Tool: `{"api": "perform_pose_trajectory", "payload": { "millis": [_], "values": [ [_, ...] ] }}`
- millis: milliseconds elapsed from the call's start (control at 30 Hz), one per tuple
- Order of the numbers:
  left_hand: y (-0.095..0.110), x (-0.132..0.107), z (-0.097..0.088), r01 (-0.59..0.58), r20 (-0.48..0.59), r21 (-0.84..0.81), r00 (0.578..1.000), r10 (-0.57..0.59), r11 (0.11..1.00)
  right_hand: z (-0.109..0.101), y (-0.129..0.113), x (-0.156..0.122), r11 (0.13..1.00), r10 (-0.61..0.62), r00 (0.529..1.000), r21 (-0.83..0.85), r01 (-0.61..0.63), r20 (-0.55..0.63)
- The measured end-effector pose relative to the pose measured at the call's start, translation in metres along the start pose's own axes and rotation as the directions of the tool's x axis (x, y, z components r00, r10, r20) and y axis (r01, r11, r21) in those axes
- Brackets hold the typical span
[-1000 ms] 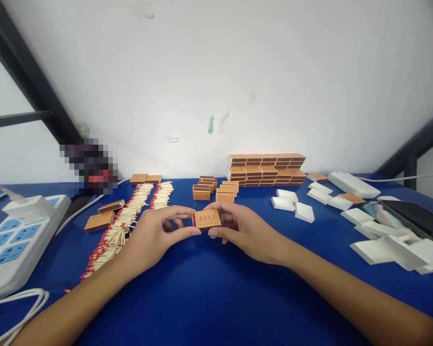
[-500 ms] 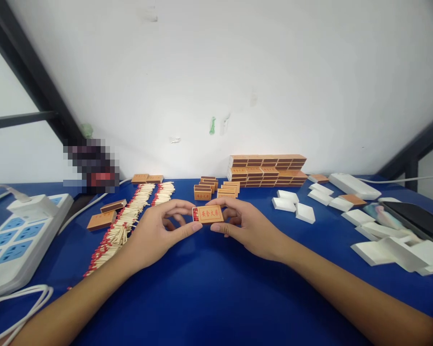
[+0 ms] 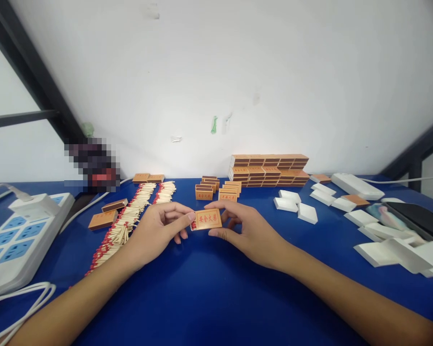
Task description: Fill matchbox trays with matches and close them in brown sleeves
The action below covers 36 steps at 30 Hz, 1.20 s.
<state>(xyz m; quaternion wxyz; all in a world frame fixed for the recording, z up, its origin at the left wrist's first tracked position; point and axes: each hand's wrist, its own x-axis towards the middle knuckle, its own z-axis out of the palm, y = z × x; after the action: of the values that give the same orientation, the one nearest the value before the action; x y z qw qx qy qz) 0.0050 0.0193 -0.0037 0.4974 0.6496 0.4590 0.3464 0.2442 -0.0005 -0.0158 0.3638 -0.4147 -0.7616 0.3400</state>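
Between my two hands is an orange matchbox (image 3: 208, 219) with red lettering, its face tilted toward me. Its left end is partly open and red match heads show there. My left hand (image 3: 166, 226) pinches that left end, thumb on the front. My right hand (image 3: 240, 226) grips the right end between thumb and forefinger. Left of my left hand lie long rows of loose matches (image 3: 120, 230) with red heads. Just beyond the held box, several orange matchbox sleeves (image 3: 204, 193) stand on edge on the blue table (image 3: 216, 298).
Stacked matchboxes (image 3: 269, 170) stand against the wall. White inner trays (image 3: 306, 213) lie to the right, near a dark phone (image 3: 418, 218) and a white block (image 3: 357, 186). At left are a power strip (image 3: 25, 240), a cable (image 3: 25, 307) and loose matchboxes (image 3: 103, 219).
The matchbox has tilted up so its face shows more fully. My left thumb has moved up onto its left end, covering part of the match heads.
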Motion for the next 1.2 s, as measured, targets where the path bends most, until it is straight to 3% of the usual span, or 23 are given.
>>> {"api": "perform_pose_trajectory", "payload": {
  "millis": [200, 467, 867, 1100, 1200],
  "values": [
    [-0.002, -0.002, 0.001, 0.101, 0.019, -0.138, 0.995, -0.1, 0.985, 0.001, -0.001, -0.001, 1.0, -0.005, 1.0, 0.025, 0.005, -0.005],
    [0.002, -0.001, 0.003, 0.1, 0.058, -0.174, 0.994, -0.091, 0.98, 0.002, 0.006, 0.002, 0.999, -0.009, 0.996, 0.049, 0.013, -0.088],
    [-0.004, -0.002, -0.001, 0.127, 0.182, -0.311, 0.981, -0.072, 0.942, 0.003, -0.002, -0.001, 0.986, -0.033, 0.999, 0.162, 0.031, 0.012],
    [-0.008, -0.006, -0.003, 0.177, 0.405, -0.406, 0.914, 0.003, 0.897, 0.009, -0.01, -0.007, 0.963, -0.129, 0.983, 0.254, 0.092, 0.132],
    [-0.007, -0.008, -0.003, 0.196, 0.44, -0.43, 0.898, 0.015, 0.881, 0.01, -0.013, -0.008, 0.962, -0.136, 0.98, 0.254, 0.097, 0.143]
  ]
}}
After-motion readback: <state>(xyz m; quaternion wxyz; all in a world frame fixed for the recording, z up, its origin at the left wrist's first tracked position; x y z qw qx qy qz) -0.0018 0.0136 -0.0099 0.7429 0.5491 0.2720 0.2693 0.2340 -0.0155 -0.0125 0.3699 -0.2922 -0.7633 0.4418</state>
